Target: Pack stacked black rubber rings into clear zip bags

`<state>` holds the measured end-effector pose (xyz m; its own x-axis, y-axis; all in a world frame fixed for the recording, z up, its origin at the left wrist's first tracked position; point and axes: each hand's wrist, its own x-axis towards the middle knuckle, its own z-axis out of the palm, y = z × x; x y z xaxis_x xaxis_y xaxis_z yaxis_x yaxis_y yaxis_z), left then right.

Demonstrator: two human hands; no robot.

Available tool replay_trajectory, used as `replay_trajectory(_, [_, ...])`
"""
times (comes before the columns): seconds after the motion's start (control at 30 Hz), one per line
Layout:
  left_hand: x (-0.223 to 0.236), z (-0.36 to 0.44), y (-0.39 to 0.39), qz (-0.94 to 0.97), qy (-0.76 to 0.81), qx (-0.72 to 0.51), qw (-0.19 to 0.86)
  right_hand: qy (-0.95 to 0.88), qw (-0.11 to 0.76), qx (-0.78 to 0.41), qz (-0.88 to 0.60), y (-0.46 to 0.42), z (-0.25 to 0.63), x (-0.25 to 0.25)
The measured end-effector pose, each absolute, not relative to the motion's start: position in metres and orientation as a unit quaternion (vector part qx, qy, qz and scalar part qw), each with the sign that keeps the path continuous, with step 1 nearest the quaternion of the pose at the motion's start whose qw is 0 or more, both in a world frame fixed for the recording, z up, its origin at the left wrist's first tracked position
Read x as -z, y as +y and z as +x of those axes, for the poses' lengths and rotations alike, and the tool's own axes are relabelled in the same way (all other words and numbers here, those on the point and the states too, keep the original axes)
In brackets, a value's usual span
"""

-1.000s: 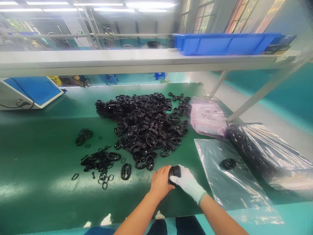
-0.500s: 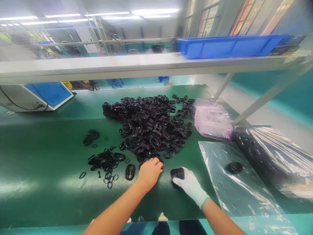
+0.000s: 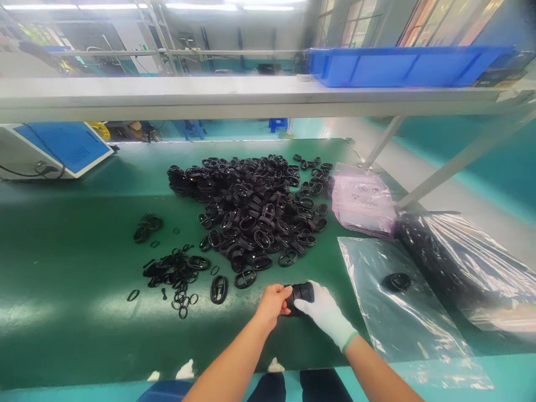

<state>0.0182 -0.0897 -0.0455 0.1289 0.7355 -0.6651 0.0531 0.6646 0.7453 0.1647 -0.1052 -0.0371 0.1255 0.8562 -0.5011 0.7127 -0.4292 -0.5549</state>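
Observation:
A stack of black oval buckles (image 3: 302,292) sits low over the green table (image 3: 62,268), held between both hands. My right hand (image 3: 324,311), in a white glove, grips the stack from the right. My bare left hand (image 3: 274,304) is closed against the stack's left end. Just beyond lies a big heap of black buckles (image 3: 251,209), with single buckles (image 3: 245,278) at its near edge.
Small black rings and offcuts (image 3: 171,276) lie scattered to the left. A clear plastic bag (image 3: 389,296) holding one buckle lies to the right, with a pink bag (image 3: 362,201) and a filled bag (image 3: 456,262) beyond. A shelf (image 3: 209,97) with a blue bin (image 3: 402,66) runs overhead.
My left hand reached out to the near edge of the heap, then came back to the stack in my right hand. The right hand stayed almost in place.

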Motion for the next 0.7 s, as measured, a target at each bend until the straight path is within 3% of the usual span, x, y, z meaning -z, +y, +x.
replay_trajectory(0.4, [0.037,0.018,-0.092,0.364,0.661,-0.232,0.614,-0.492,0.042,-0.378,-0.783,-0.106,0.15,0.032])
replay_trajectory(0.47, [0.028,-0.001,-0.09,0.42,0.694,-0.233,0.537,-0.487,0.032,-0.378,-0.787,-0.105,0.146,0.028])
replay_trajectory(0.6, [0.01,-0.049,-0.078,0.632,0.746,-0.074,0.196,-0.482,0.028,-0.39,-0.784,-0.105,0.146,0.023])
replay_trajectory(0.7, [0.004,-0.064,-0.069,0.674,0.727,0.02,0.13,-0.484,0.035,-0.393,-0.781,-0.105,0.147,0.022])
